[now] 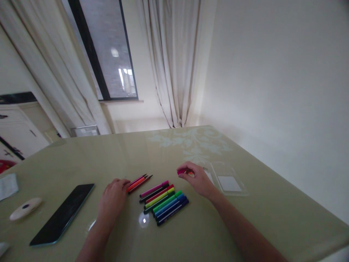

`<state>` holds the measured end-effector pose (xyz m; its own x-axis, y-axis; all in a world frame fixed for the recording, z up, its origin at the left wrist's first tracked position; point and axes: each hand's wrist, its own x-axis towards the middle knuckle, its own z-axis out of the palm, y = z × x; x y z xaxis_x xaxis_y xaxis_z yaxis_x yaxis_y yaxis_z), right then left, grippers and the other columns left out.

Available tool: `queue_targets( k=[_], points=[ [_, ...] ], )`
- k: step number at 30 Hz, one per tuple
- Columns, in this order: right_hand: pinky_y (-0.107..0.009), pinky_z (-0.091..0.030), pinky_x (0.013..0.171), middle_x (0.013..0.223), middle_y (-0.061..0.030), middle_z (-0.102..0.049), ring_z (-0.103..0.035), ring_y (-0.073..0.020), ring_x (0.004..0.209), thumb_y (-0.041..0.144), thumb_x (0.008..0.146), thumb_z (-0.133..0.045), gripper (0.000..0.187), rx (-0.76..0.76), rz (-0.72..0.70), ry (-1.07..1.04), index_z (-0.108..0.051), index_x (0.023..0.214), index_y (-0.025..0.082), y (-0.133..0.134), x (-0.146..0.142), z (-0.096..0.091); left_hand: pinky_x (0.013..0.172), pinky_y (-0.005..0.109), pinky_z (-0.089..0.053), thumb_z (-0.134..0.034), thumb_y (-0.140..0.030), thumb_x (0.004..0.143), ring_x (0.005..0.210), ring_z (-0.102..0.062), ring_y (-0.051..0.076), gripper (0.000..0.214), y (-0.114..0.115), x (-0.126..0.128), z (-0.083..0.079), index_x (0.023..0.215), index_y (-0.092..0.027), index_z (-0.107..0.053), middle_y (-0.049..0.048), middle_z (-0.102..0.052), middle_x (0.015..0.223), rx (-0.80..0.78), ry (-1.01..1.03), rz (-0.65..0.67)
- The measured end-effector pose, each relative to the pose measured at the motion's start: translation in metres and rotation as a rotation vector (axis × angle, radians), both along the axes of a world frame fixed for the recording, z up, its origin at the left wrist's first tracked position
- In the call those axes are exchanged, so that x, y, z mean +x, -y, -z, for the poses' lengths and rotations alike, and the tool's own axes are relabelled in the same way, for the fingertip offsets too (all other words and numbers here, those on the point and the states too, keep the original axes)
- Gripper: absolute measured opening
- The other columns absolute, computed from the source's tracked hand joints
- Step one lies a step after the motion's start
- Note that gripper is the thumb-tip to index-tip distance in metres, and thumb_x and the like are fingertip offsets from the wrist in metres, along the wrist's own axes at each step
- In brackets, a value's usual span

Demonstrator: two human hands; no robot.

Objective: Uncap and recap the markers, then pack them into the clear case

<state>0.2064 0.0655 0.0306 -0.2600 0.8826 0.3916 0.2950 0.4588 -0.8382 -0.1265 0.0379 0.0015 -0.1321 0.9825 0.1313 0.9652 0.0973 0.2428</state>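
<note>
Several coloured marker pens point(165, 201) lie side by side in a row on the pale green table point(169, 153). Three thin red and orange pens point(140, 181) lie apart to their upper left. My left hand point(113, 199) rests on the table with its fingertips closed on the end of those thin pens. My right hand point(197, 178) is to the right of the row, its fingers pinched on a small pink pen cap point(180, 171).
A clear plastic case point(227, 180) lies open beside my right hand. A dark tablet point(64, 213) and a white oval object point(25, 208) lie at the left. The wall runs along the table's right edge; curtains and a window stand behind.
</note>
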Motion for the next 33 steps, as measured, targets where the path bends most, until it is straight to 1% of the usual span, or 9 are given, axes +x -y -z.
queue_targets(
  k=[5, 9, 14, 17, 19, 21, 24, 28, 33],
  points=[
    [-0.032, -0.055, 0.079, 0.091, -0.0038, -0.077, -0.07, -0.0184, 0.083, 0.029, 0.086, -0.074, 0.011, -0.003, -0.009, -0.012, -0.075, 0.094, 0.021, 0.002, -0.003, -0.001, 0.089, 0.039, -0.05, -0.032, -0.027, 0.102, 0.103, -0.068, 0.031, 0.044, 0.005, -0.001, -0.003, 0.104, -0.017, -0.075, 0.0142, -0.072, 0.111, -0.006, -0.084, -0.027],
    [-0.032, -0.055, 0.078, 0.091, -0.0036, -0.076, -0.07, -0.0186, 0.083, 0.029, 0.086, -0.074, 0.01, -0.003, -0.011, -0.003, -0.076, 0.093, 0.022, 0.003, -0.004, -0.001, 0.089, 0.041, -0.05, -0.029, -0.024, 0.102, 0.104, -0.067, 0.033, 0.046, 0.006, 0.0, -0.004, 0.113, -0.015, -0.073, 0.016, -0.071, 0.114, 0.008, -0.132, -0.046],
    [-0.031, -0.054, 0.078, 0.089, -0.0036, -0.076, -0.07, -0.0186, 0.082, 0.028, 0.086, -0.074, 0.009, 0.004, -0.011, 0.016, -0.076, 0.092, 0.021, 0.005, -0.005, -0.003, 0.088, 0.042, -0.05, -0.034, -0.028, 0.101, 0.104, -0.067, 0.034, 0.043, 0.006, -0.004, -0.004, 0.112, -0.016, -0.074, 0.0156, -0.072, 0.117, -0.008, -0.079, -0.028],
    [-0.031, -0.054, 0.078, 0.09, -0.0038, -0.076, -0.07, -0.019, 0.084, 0.028, 0.087, -0.074, 0.008, 0.021, -0.01, 0.032, -0.077, 0.091, 0.022, 0.005, -0.006, -0.003, 0.088, 0.045, -0.05, -0.034, -0.028, 0.1, 0.102, -0.067, 0.035, 0.041, 0.005, -0.001, -0.008, 0.107, -0.016, -0.072, 0.0164, -0.073, 0.112, 0.059, -0.027, -0.045],
    [-0.032, -0.054, 0.079, 0.091, -0.0041, -0.077, -0.07, -0.0194, 0.086, 0.03, 0.088, -0.074, 0.009, 0.032, -0.008, 0.034, -0.077, 0.092, 0.022, 0.005, -0.006, -0.001, 0.089, 0.043, -0.051, -0.036, -0.033, 0.1, 0.101, -0.068, 0.032, 0.038, 0.004, 0.007, -0.011, 0.107, -0.018, -0.07, 0.0137, -0.075, 0.11, 0.122, 0.124, 0.004],
    [-0.033, -0.055, 0.081, 0.093, -0.0047, -0.077, -0.071, -0.0197, 0.086, 0.033, 0.088, -0.073, 0.012, 0.028, -0.006, 0.019, -0.077, 0.094, 0.022, 0.004, -0.006, 0.001, 0.088, 0.039, -0.052, -0.041, -0.04, 0.099, 0.1, -0.07, 0.028, 0.033, 0.003, 0.019, -0.013, 0.106, -0.022, -0.068, 0.0092, -0.076, 0.108, 0.158, 0.327, 0.114],
    [-0.035, -0.057, 0.083, 0.095, -0.0057, -0.077, -0.072, -0.0202, 0.086, 0.037, 0.088, -0.074, 0.018, 0.002, -0.002, -0.02, -0.077, 0.098, 0.022, 0.002, -0.006, 0.004, 0.087, 0.036, -0.053, -0.047, -0.044, 0.096, 0.097, -0.071, 0.025, 0.03, 0.005, 0.041, -0.014, 0.104, -0.024, -0.068, 0.0056, -0.077, 0.105, 0.146, 0.512, 0.261],
    [-0.036, -0.058, 0.083, 0.094, -0.006, -0.078, -0.072, -0.0209, 0.086, 0.04, 0.088, -0.075, 0.021, 0.006, -0.005, -0.022, -0.078, 0.098, 0.022, 0.002, -0.007, 0.006, 0.089, 0.036, -0.053, -0.05, -0.041, 0.095, 0.098, -0.071, 0.024, 0.027, 0.01, 0.059, -0.011, 0.103, -0.025, -0.07, 0.0048, -0.077, 0.106, 0.118, 0.557, 0.326],
    [-0.032, -0.056, 0.079, 0.092, -0.004, -0.077, -0.071, -0.02, 0.086, 0.035, 0.087, -0.076, 0.014, 0.017, -0.02, -0.006, -0.078, 0.094, 0.023, 0.007, -0.01, 0.001, 0.086, 0.035, -0.053, -0.051, -0.043, 0.095, 0.097, -0.071, 0.025, 0.027, 0.015, 0.067, -0.013, 0.102, -0.026, -0.07, 0.0042, -0.077, 0.104, 0.086, 0.579, 0.353]
  ],
)
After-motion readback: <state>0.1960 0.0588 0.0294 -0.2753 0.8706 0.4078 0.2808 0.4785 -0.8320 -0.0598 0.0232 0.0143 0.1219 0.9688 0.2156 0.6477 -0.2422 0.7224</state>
